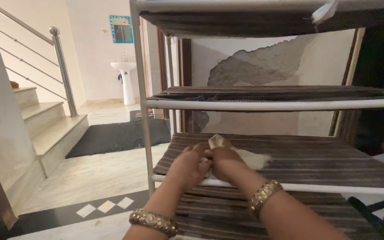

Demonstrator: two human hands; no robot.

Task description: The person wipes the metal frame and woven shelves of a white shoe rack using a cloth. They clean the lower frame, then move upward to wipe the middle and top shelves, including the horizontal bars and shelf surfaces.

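Both my hands rest on the striped brown fabric shelf [316,162] of a white metal rack [142,102]. My left hand [191,163] and my right hand [224,161] are side by side, fingers closed together on a pale cream cloth [250,156] that lies on the shelf near its front bar. A corner of the cloth sticks up above my fingers. Each wrist carries a gold bangle.
The rack has more striped shelves above [267,93] and below. Behind it the wall plaster [258,66] is peeled. To the left are a staircase with a steel railing [61,71], a dark floor mat [116,135], and a white pedestal basin [125,80].
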